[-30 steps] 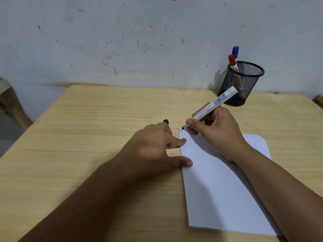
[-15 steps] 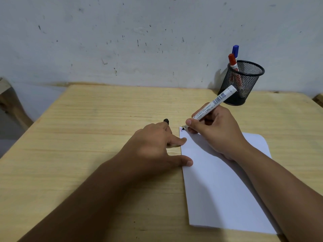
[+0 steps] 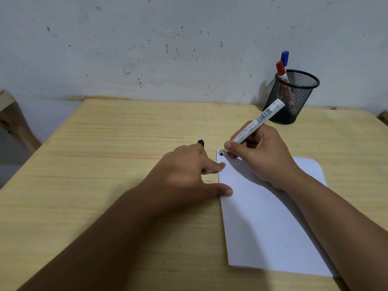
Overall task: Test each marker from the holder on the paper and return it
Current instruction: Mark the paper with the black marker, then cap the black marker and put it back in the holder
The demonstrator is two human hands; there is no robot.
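My right hand [image 3: 260, 156] grips a white marker [image 3: 258, 122] with a barcode, its black tip pressed on the top left corner of the white paper [image 3: 268, 227]. Short red and blue marks sit beside the tip. My left hand [image 3: 189, 177] rests on the table, thumb and forefinger pinning the paper's left edge, and holds a black cap [image 3: 201, 142] that pokes out behind the fingers. The black mesh holder [image 3: 294, 97] stands at the back right with a red-capped marker [image 3: 281, 71] and a blue-capped marker [image 3: 284, 56] in it.
The wooden table [image 3: 126, 143] stands against a stained white wall [image 3: 168, 43]. A wooden piece [image 3: 12, 118] shows beyond the table's left edge.
The marker tip has shifted slightly on the paper's corner. Both hands stay in the same places.
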